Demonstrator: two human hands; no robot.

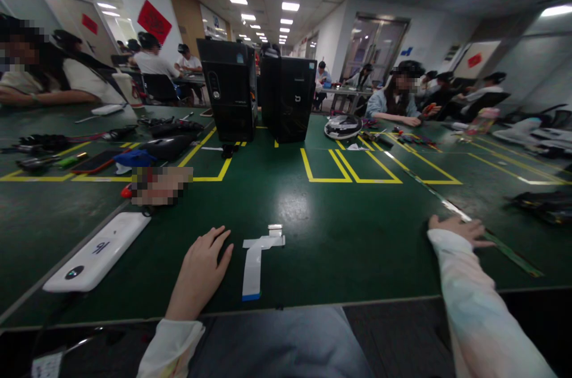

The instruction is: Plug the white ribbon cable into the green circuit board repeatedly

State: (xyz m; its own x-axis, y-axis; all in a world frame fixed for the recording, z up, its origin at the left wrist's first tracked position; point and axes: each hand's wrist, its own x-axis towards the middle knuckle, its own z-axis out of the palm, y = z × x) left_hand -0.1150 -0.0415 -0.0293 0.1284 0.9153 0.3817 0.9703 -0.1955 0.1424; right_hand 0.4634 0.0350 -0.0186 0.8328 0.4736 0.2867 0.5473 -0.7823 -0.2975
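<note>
My left hand (202, 270) lies flat on the green table mat (339, 235), fingers stretched out, holding nothing. Just to its right lies a white flat ribbon cable (257, 256) with a blue end, not touched. My right hand (458, 228) rests palm down farther right on the mat, fingers extended beside a metal strip (451, 206), holding nothing. Both arms wear pale sleeves.
A white power bank (96, 251) lies at the left. Two black computer towers (232, 92) (288, 98) stand at the middle back. Tools and phones (96, 160) clutter the left side, with a round robot vacuum (342, 126) beyond. Other people sit at surrounding tables.
</note>
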